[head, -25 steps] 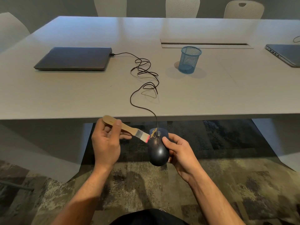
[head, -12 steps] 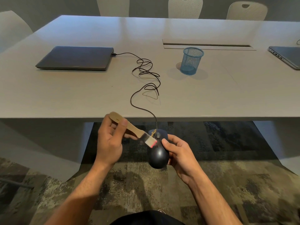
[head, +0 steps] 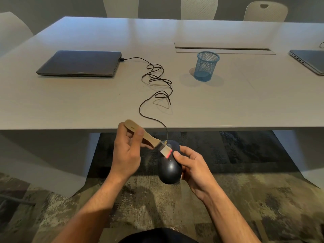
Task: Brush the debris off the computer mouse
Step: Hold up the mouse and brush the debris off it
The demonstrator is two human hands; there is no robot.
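Observation:
A dark corded computer mouse (head: 169,170) is held in the air below the table's front edge, gripped from the right by my right hand (head: 194,168). My left hand (head: 126,153) grips the wooden handle of a small brush (head: 140,135). Its pale, red-tipped bristles (head: 166,151) rest on the mouse's front, near the buttons and wheel. The mouse's black cable (head: 154,95) runs up over the table edge in loose loops to a shut dark laptop (head: 80,63).
A blue mesh pen cup (head: 206,66) stands on the grey table (head: 70,102), right of the cable. A second laptop (head: 310,60) lies at the far right edge. Chairs line the far side. Patterned carpet lies below my arms.
The brush has swept rightward and down across the mouse's front, its bristles now nearer my right thumb. My right hand keeps the mouse in much the same place.

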